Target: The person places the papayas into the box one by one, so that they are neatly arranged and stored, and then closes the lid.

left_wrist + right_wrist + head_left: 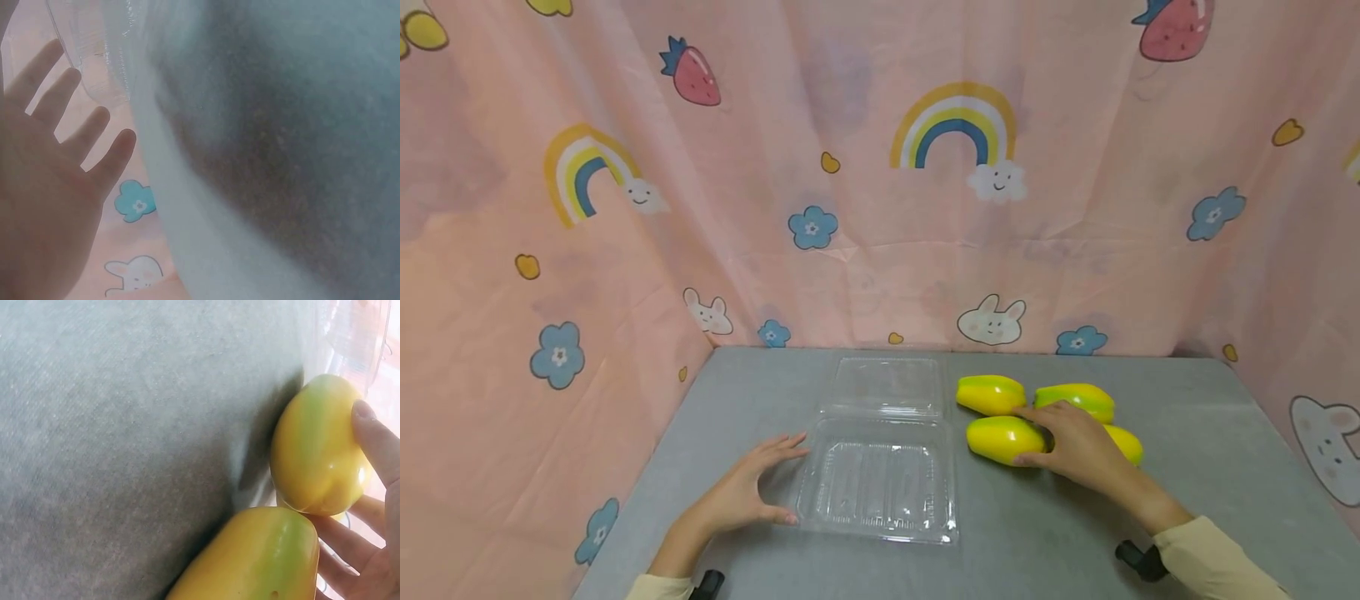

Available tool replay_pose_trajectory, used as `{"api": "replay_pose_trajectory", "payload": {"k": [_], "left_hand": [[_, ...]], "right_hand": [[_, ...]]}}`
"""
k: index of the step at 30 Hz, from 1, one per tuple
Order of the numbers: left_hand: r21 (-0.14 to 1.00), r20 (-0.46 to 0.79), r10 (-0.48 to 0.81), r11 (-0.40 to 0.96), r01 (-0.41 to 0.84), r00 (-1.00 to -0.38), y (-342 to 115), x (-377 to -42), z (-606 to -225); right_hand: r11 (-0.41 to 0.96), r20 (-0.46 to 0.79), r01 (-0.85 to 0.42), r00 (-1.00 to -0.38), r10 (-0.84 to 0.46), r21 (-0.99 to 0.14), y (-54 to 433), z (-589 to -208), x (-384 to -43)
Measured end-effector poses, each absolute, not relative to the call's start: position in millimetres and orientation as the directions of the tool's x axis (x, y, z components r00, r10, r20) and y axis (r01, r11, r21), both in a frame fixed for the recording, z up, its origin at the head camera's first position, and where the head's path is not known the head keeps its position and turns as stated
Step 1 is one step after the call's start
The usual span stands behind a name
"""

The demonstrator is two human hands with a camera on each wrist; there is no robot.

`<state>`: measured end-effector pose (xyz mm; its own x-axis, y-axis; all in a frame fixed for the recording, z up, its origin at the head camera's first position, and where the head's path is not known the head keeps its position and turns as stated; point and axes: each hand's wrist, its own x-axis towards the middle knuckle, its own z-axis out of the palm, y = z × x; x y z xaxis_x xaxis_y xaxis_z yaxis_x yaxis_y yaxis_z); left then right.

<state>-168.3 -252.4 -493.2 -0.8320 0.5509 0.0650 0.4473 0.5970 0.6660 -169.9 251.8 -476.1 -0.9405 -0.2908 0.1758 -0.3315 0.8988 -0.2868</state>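
Note:
Several glossy yellow fruits with green streaks, elongated and smooth, lie on the right half of the table. My right hand (pixel 1078 446) grips the front left yellow fruit (pixel 1002 440), thumb on the near side and fingers on the far side. In the right wrist view, the thumb presses the held fruit (pixel 319 450), with another yellow fruit (pixel 250 559) close by. To the left lies a clear plastic clamshell box (pixel 880 529), its lid (pixel 887 385) folded back. My left hand (pixel 737 492) is at the box's left edge, fingers spread; whether it touches is unclear.
Behind the held fruit are a back left fruit (pixel 990 394) and a back right fruit (pixel 1078 398). A front right fruit (pixel 1126 444) is partly hidden by my right hand. A pink printed curtain (pixel 880 275) encloses the grey table (pixel 1225 467) at the back and sides.

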Motion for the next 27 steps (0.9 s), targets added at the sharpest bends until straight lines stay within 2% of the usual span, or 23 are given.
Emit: {"api": "replay_pose_trajectory", "payload": {"k": [13,27], "left_hand": [[0.639,0.099,0.545,0.607,0.473,-0.833,-251.4,-165.3,-493.5],[0.631,0.069,0.523,0.637,0.443,-0.850,-247.2,-163.6,-493.5]], "right_hand": [[0.900,0.170,-0.321,-0.944,-0.281,-0.295,250.8,-478.9,-168.9],[0.905,0.170,-0.317,-0.946,-0.278,-0.283,248.1,-477.4,-168.3]]}}
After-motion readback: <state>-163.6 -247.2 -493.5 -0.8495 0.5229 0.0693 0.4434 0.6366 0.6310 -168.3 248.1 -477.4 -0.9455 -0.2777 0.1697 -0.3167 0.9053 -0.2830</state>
